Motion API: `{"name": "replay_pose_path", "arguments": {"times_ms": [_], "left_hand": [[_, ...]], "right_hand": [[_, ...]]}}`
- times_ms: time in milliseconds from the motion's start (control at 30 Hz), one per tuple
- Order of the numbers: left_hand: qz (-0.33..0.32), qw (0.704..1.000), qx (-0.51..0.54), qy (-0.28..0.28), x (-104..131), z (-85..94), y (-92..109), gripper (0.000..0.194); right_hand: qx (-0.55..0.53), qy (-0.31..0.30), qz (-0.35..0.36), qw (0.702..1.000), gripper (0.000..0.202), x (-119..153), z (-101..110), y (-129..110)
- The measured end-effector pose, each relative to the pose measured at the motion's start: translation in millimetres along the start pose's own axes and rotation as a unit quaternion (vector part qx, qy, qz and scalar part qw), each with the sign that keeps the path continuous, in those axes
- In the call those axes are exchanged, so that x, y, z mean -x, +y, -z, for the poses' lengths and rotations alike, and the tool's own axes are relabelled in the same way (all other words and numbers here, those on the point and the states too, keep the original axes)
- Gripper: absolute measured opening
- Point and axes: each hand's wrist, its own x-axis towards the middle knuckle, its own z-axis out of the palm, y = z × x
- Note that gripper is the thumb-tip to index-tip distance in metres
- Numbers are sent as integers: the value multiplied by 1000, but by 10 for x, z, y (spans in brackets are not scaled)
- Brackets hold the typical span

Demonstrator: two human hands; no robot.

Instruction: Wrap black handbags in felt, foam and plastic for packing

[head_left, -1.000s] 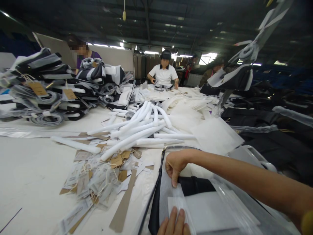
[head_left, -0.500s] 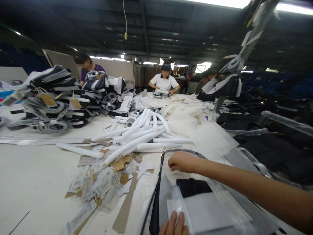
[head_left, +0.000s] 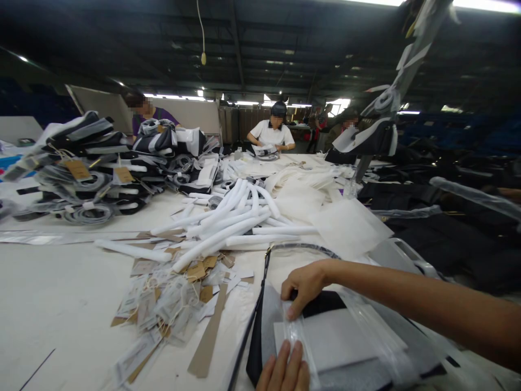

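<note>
A black and grey bag [head_left: 354,374] lies at the lower right, with a white sheet [head_left: 342,338] and clear plastic over it. Its dark strap [head_left: 249,326] runs along the left side and loops over the top. My right hand [head_left: 305,285] is at the bag's upper part, thumb and fingers closed round the top end of the plastic strip [head_left: 293,328] near a black piece. My left hand [head_left: 285,369] lies at the bottom edge, fingers stretched flat on the lower part of the strip and the bag.
White foam tubes [head_left: 228,222] and tangled paper tags [head_left: 171,298] lie left of the bag. Wrapped bags [head_left: 93,168] are piled at the far left, translucent sheets [head_left: 350,225] beyond. A person [head_left: 272,133] works across the table; a post [head_left: 391,98] stands at right.
My right hand has come down from above the black piece onto the top of the plastic strip and closed there. My left hand has shifted slightly up and left. The view has moved a little.
</note>
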Motion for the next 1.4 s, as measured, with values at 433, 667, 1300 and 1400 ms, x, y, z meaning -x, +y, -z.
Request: {"name": "replay_pose_path", "arguments": {"times_ms": [433, 667, 1300, 1400], "left_hand": [[-33, 990, 38, -131, -330, 437, -119, 33], [-35, 983, 38, -175, -312, 489, -125, 33], [121, 931, 208, -274, -613, 734, -306, 30], [309, 858, 260, -318, -928, 759, -631, 33]], "right_hand": [[-61, 59, -8, 996, 46, 18, -97, -5], [3, 79, -11, 997, 46, -27, -109, -16], [232, 494, -102, 832, 36, 982, -712, 51], [220, 504, -259, 794, 57, 1484, -873, 471]]}}
